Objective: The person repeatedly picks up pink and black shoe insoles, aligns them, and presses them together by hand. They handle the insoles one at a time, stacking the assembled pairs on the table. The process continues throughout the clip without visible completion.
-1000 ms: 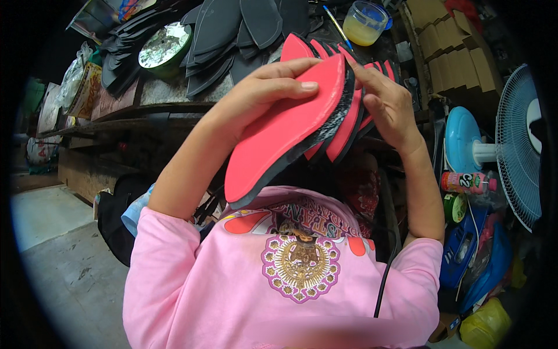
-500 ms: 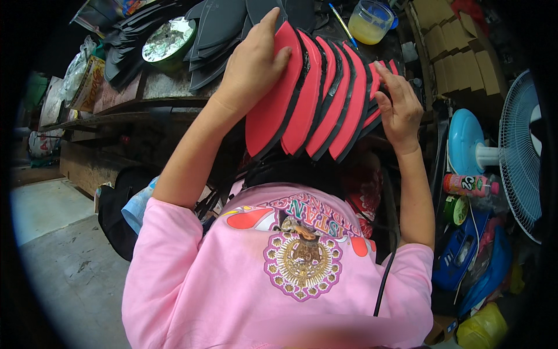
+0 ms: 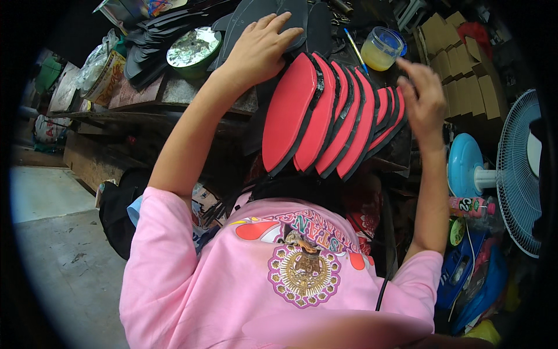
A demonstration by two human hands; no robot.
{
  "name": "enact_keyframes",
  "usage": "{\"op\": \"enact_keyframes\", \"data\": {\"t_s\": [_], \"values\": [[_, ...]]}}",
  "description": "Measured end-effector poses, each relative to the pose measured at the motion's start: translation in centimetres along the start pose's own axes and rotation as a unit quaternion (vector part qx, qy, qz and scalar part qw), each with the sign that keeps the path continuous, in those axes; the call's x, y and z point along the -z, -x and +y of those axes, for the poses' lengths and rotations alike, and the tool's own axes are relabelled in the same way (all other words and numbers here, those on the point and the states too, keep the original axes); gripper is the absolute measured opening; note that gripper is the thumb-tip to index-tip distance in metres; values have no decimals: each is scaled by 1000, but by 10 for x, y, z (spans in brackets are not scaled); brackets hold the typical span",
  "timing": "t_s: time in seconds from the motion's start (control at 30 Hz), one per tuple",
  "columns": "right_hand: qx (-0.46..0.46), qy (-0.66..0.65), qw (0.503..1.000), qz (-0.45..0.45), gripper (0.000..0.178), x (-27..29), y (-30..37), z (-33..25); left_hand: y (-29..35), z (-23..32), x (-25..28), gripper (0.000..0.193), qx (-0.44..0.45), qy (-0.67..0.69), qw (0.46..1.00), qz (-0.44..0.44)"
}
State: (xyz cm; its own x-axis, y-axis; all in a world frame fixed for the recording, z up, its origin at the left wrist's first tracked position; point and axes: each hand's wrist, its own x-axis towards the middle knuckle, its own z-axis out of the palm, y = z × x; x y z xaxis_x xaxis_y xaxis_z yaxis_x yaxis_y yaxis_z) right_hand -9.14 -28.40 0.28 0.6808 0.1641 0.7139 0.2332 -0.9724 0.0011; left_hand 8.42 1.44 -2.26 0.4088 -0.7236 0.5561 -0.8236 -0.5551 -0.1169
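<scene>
A fanned row of sole-shaped foam pieces (image 3: 289, 116), red on top with black edges, lies overlapping at the table's front edge. My left hand (image 3: 258, 49) has its fingers spread above a stack of dark grey sole-shaped sheets (image 3: 244, 17), just beyond the row's left end. Whether its fingertips touch those sheets I cannot tell. At the row's right end my right hand (image 3: 423, 96) is raised, fingers apart and slightly bent, with nothing in them. Just beyond it stands a clear jar (image 3: 381, 51) of yellowish stuff.
Behind the row lies a blue-and-white pen (image 3: 356, 51). A round green tin (image 3: 195, 49) with a smeared top stands left of my left hand, by more dark sheets (image 3: 154, 49). Cardboard pieces (image 3: 465, 75), a fan (image 3: 520, 174) and a drink bottle (image 3: 471, 206) are at right.
My left hand has come off the red pieces and moved over to the grey sheets. My right hand has drawn away to the right from the row's end. The view has shifted slightly.
</scene>
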Motion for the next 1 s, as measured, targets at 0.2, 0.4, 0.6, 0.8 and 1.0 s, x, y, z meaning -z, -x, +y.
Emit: {"op": "enact_keyframes", "data": {"t_s": [0.2,0.4,0.6,0.8,1.0], "values": [[-31,155,968,-197,42,-33,-76,69,-16,-6,-7,43,87,20,992,-90],[2,287,895,-342,54,-83,-86,79,-17,-21,13,8,183,12,968,170],[-109,-9,937,-331,74,-81,-97,109,5,-48,54,15,271,446,809,270],[-96,-263,958,-69,63,-26,-67,105,22,-35,68,19,240,669,652,265],[-31,-162,983,-76,63,44,-50,33,10,24,82,20,226,743,624,85]]}}
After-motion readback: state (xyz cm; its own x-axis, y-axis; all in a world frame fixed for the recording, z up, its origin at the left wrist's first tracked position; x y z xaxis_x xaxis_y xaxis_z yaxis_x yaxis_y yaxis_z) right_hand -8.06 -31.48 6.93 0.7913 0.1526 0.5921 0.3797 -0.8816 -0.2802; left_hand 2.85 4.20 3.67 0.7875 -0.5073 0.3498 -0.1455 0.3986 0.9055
